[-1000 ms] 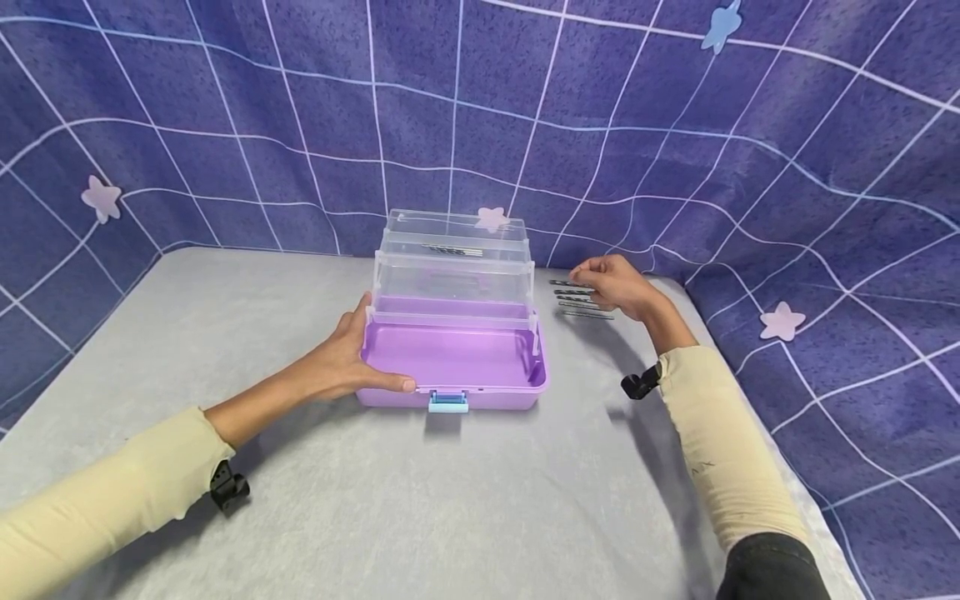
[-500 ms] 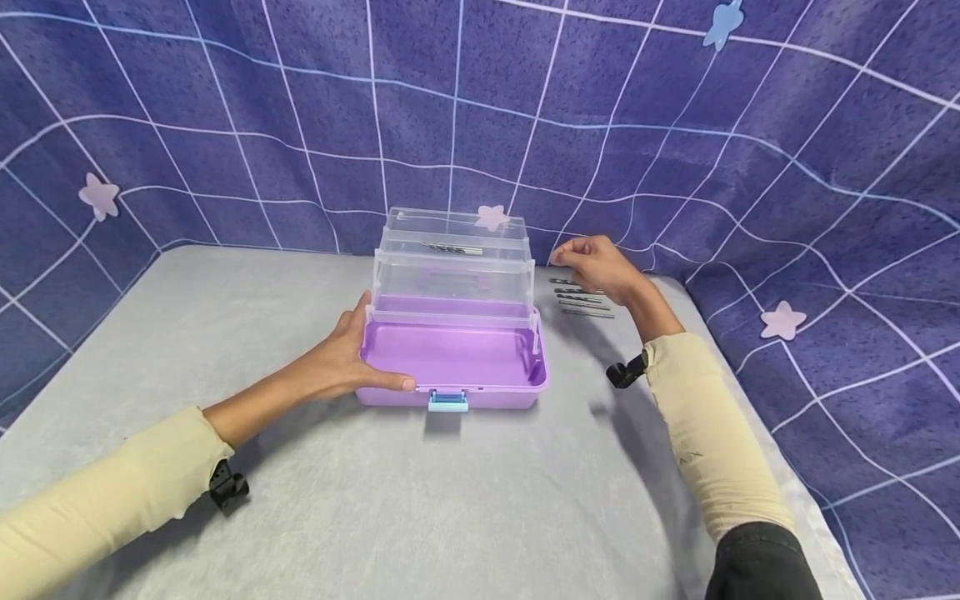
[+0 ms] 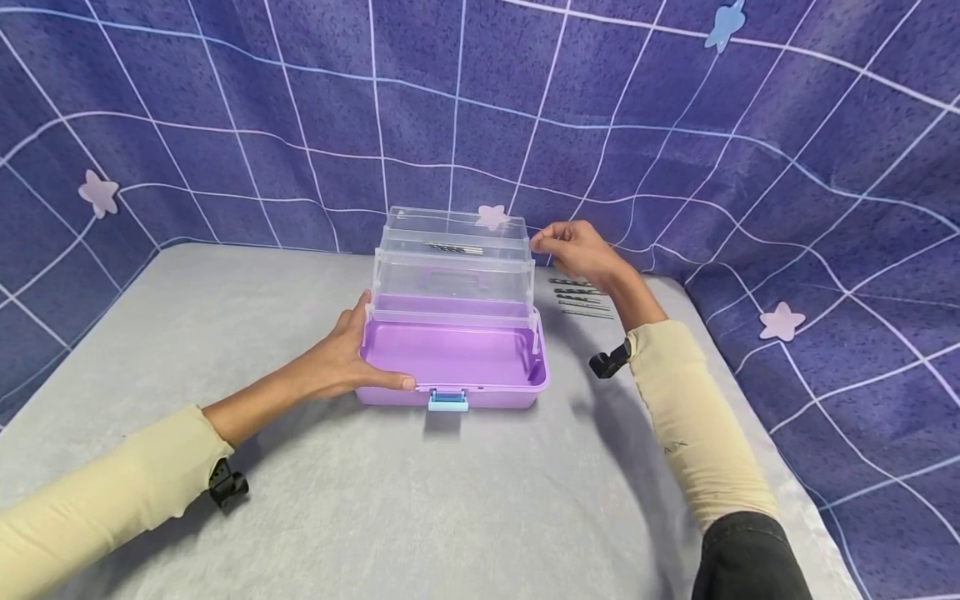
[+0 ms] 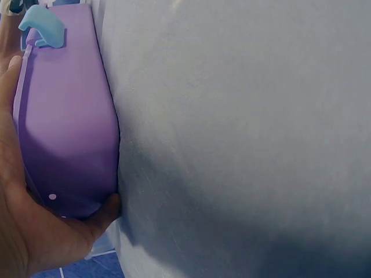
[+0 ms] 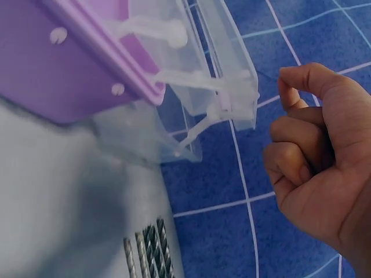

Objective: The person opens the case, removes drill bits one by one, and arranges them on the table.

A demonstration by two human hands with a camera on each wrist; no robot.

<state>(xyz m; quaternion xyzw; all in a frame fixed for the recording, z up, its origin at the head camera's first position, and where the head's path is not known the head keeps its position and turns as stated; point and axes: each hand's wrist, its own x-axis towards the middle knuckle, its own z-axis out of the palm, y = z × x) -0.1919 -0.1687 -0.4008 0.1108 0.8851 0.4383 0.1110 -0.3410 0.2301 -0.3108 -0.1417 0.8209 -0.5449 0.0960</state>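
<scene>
A purple storage box [image 3: 450,398] with a light blue latch [image 3: 448,402] stands open, its clear tiers [image 3: 453,279] raised behind the base. My left hand [image 3: 347,358] grips its left front corner, thumb along the front rim. Several drill bits [image 3: 452,248] lie in the top tier. Beside that tier's right end, my right hand [image 3: 577,252] is raised with thumb and forefinger pinched. In the right wrist view a thin drill bit [image 5: 268,75] shows faintly at the fingertips; the other fingers are curled into the palm.
Several drill bits [image 3: 581,298] lie in a row on the grey tabletop [image 3: 465,500], right of the box. A blue gridded cloth [image 3: 300,108] hangs behind and at both sides, close to the raised tiers.
My right hand has moved up and left, from over the row of drill bits to the top tier's right end. The left hand and the box have stayed in place.
</scene>
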